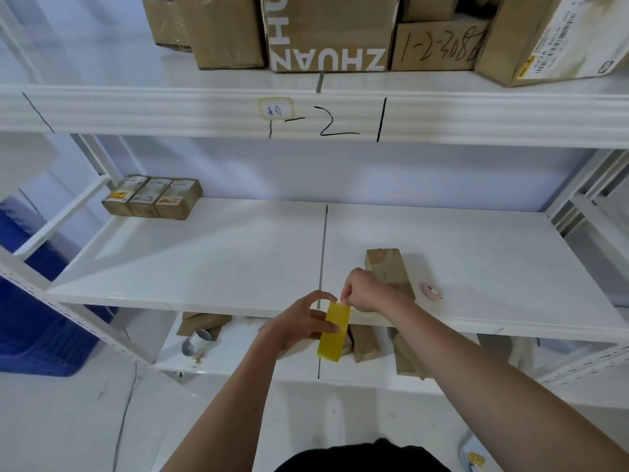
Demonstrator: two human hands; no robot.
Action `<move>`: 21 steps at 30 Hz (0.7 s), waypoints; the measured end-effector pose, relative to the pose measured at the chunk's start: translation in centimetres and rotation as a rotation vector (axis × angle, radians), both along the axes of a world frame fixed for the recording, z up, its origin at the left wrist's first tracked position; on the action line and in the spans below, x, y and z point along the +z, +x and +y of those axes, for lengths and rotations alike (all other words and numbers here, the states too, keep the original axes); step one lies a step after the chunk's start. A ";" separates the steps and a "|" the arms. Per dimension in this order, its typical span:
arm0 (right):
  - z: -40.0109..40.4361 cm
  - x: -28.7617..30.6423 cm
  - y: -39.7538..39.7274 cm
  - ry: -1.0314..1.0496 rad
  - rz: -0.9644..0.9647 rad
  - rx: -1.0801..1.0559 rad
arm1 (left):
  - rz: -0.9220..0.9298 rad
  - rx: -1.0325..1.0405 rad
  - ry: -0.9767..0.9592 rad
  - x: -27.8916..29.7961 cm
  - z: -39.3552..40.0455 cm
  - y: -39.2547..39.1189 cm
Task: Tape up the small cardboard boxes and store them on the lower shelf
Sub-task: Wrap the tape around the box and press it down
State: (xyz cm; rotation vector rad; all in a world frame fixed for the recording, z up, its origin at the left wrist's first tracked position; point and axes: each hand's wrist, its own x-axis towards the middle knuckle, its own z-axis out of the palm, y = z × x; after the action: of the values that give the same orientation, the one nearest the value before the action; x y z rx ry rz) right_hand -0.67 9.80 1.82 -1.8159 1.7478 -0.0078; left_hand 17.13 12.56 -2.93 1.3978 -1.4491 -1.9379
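Yellow tape (pixel 334 332) held up in front of the middle shelf's (pixel 204 253) front edge, near its centre seam. Left hand (pixel 303 323) curled round the tape from the left, thumb arched over the top, fingers across the yellow face. Right hand (pixel 362 289) pinching something at the tape's top edge, fingers closed tight; whether a loose end of tape, cannot tell. Just behind the right hand, a long small box (pixel 389 272) lying on the middle shelf right of the seam, running back from the front edge, its near end hidden by the wrist. A small pink round object (pixel 431 291) just right of that box, near the front edge. Three small labelled boxes (pixel 153 197) side by side, touching, at the back left corner of the same shelf. On the lower shelf (pixel 238 356), more brown boxes (pixel 366 342) below the hands, partly hidden by the forearms, and a grey-white roll (pixel 195 340) leaning by another box toward the left. Large cartons (pixel 326 32) packed along the top shelf, one printed ZHUAN upside down. Top shelf's front rail marked 1-2 by hand, with a small sticker. Blue crate (pixel 37 318) on the floor at far left.
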 end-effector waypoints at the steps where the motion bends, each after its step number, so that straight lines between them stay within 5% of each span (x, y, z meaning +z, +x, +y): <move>1: 0.1 -0.1 0.2 -0.007 0.007 -0.005 | 0.007 0.001 0.002 0.0 0.1 0.1; 7: 0.7 -0.3 1.8 -0.074 0.158 0.033 | -0.036 0.024 -0.070 -0.1 0.3 -0.3; 21: 1.0 -1.1 1.2 -0.070 0.185 0.094 | -0.140 0.233 -0.004 -3.1 -0.6 -1.6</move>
State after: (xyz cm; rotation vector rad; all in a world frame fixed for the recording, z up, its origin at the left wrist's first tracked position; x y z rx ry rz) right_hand 0.51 10.84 0.71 -2.0028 1.8056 0.1430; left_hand 15.53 11.95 -6.06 1.6492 -1.2812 -1.7221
